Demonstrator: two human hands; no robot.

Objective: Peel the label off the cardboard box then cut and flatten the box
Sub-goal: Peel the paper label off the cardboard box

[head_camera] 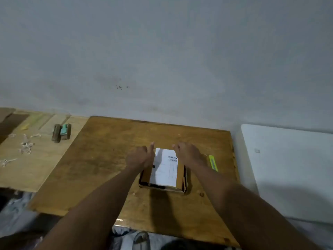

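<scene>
Dim, soft and slightly blurred view.
Your hands (162, 156) are smeared at the fingertips, and the label (164, 168) between them is the brightest patch, its print unreadable. A dark shadow falls on the bench (100, 159) just nearer you than the hands; the edges bow.

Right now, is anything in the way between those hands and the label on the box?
Nothing visible. The left hand and right hand flank the cardboard box, and its white label lies uncovered on top.
</scene>
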